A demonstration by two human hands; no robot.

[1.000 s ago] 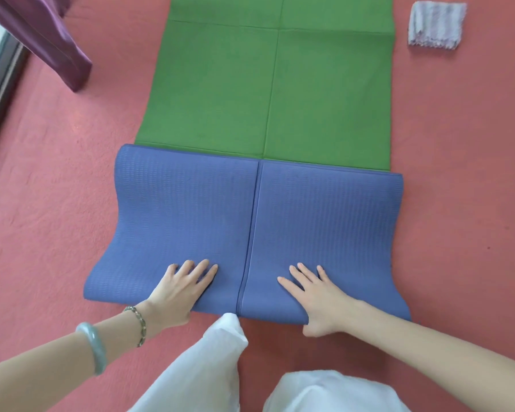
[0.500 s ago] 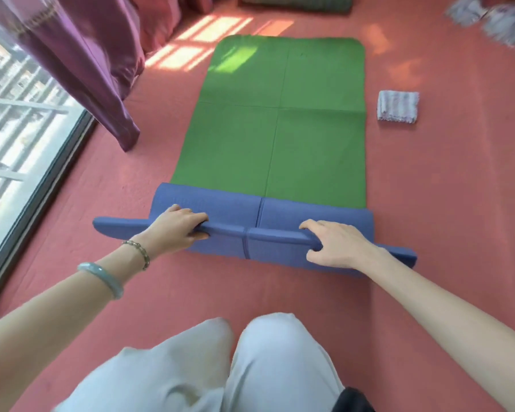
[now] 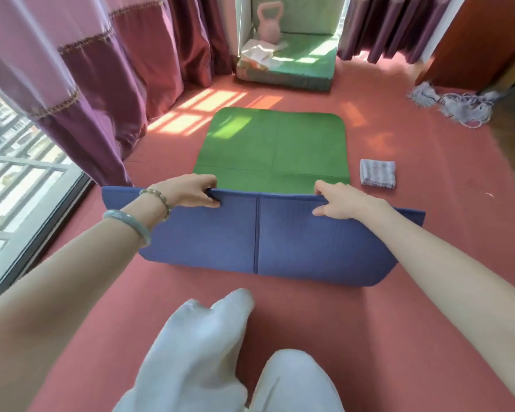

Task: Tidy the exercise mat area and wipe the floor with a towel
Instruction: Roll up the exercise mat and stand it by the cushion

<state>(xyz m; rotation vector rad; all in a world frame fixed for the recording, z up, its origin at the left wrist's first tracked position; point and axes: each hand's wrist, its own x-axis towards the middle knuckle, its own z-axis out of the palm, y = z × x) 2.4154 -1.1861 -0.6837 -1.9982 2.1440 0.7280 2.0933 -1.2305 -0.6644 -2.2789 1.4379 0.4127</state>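
left hand [image 3: 188, 194] clamped on lifted near edge of blue-backed green foam exercise mat [image 3: 280, 236] | right hand [image 3: 339, 203] clamped on same edge | mat centre, green face flat toward 12 o'clock | folded grey striped towel [image 3: 378, 172] on red floor [image 3: 428, 179], 2 o'clock, just beside mat

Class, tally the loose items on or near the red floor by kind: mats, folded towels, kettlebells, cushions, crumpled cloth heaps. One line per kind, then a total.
Exercise mat, green one side, blue the other: 1
Folded towel: 1
Pink kettlebell: 1
Green cushion: 1
Crumpled grey cloth heap: 1
Total: 5
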